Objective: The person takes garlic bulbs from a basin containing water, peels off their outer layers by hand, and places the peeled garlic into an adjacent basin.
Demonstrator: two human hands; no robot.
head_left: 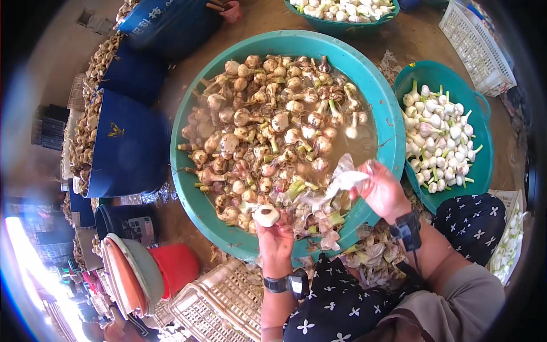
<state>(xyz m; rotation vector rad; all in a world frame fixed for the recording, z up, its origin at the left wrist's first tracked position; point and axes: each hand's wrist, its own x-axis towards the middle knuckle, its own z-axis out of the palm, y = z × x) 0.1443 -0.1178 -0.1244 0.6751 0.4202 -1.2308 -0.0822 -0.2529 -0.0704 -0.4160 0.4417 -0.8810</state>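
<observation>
A wide teal tub (pixel 385 122) in the middle holds muddy water and many unpeeled garlic bulbs (pixel 280 121). Over its near edge, my left hand (pixel 276 236) is closed round a white garlic bulb (pixel 266 215) with a dark spot on top. To the right, above the rim, my right hand (pixel 383 191) pinches a strip of pale, wet garlic skin (pixel 346 180) that hangs toward the bulbs. Loose peels and stalks float near the tub's front edge, between my two hands.
A teal basket (pixel 483 157) of white garlic stands at the right, another (pixel 342 27) at the top. Blue tubs (pixel 128 148) heaped with garlic line the left. A red container (pixel 175 269) and a woven crate (pixel 219 302) are at the lower left. Peels (pixel 376 259) lie by my knees.
</observation>
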